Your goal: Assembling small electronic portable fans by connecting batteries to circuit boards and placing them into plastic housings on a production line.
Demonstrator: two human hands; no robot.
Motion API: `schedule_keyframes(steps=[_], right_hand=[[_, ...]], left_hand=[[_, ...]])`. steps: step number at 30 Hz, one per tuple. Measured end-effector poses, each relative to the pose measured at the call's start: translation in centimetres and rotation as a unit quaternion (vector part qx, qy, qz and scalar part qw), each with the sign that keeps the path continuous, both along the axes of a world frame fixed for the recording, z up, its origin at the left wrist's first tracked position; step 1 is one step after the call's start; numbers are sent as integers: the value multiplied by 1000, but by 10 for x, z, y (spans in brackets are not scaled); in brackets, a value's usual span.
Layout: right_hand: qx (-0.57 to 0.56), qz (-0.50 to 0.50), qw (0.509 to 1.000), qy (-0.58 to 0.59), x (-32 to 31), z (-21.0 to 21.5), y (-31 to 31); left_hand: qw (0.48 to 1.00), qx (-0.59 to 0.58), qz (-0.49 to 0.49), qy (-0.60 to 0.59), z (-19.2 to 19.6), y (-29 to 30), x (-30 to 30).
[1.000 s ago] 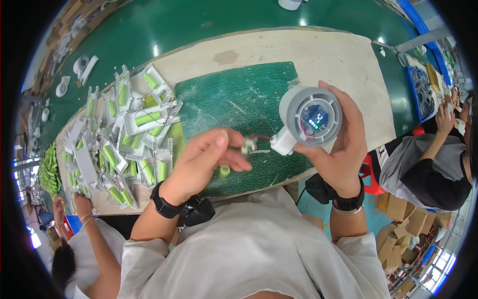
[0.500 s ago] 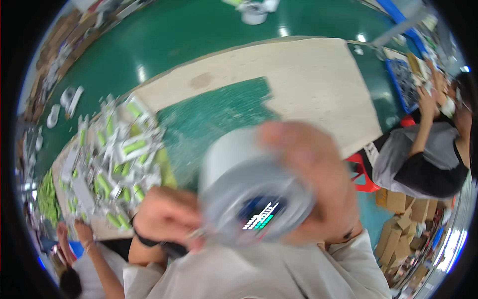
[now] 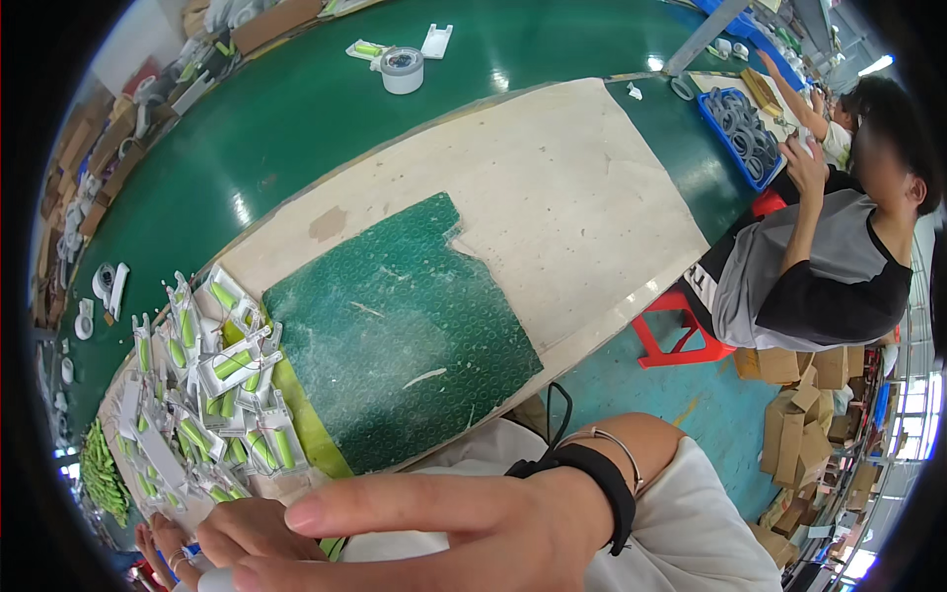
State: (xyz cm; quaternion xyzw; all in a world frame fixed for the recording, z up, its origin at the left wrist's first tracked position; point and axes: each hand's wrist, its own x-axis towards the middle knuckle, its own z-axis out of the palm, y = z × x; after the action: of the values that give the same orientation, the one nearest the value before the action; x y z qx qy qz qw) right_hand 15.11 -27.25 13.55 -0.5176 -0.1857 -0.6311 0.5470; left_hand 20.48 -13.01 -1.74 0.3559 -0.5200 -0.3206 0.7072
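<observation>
Workbench (image 3: pixel 296 158) in green spans the upper frame, overlaid at centre by a beige sheet (image 3: pixel 582 187), then a green bubble-textured mat (image 3: pixel 395 316). At left lies a heap of white battery housings (image 3: pixel 237 367) with lime-green cells, long axes at mixed angles. At the lower edge, the person's right hand (image 3: pixel 464 523) points leftward, two digits extended and spread; the left hand (image 3: pixel 252 531), partly covered, is nearer the heap, which lies just above it. A pale smooth part (image 3: pixel 217 582), cut off at the lower left, sits beside the right hand's lower fingertip; its long axis, and whether either hand grasps it, cannot be told.
</observation>
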Motion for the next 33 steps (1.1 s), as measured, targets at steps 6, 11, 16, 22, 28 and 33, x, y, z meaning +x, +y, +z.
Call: schedule_keyframes(steps=[6,11,16,22,28,33], right_hand=[[-20,111,987,116,-17,16,-24],[-157,67,985,18,-2,0,-45],[-310,205,927,54,4,-3,-60],[-233,142,945,181,-8,-2,-75],[-273,186,875,355,4,-31,-93],[-262,196,878,350,8,-42,-96]], left_hand=[[992,-24,111,54,7,-8,-22],[973,-44,205,95,18,-16,-38],[941,-68,304,130,35,-18,-53],[881,-78,434,169,79,-11,-83],[903,52,240,354,83,-14,-58],[905,58,217,360,77,-17,-54]])
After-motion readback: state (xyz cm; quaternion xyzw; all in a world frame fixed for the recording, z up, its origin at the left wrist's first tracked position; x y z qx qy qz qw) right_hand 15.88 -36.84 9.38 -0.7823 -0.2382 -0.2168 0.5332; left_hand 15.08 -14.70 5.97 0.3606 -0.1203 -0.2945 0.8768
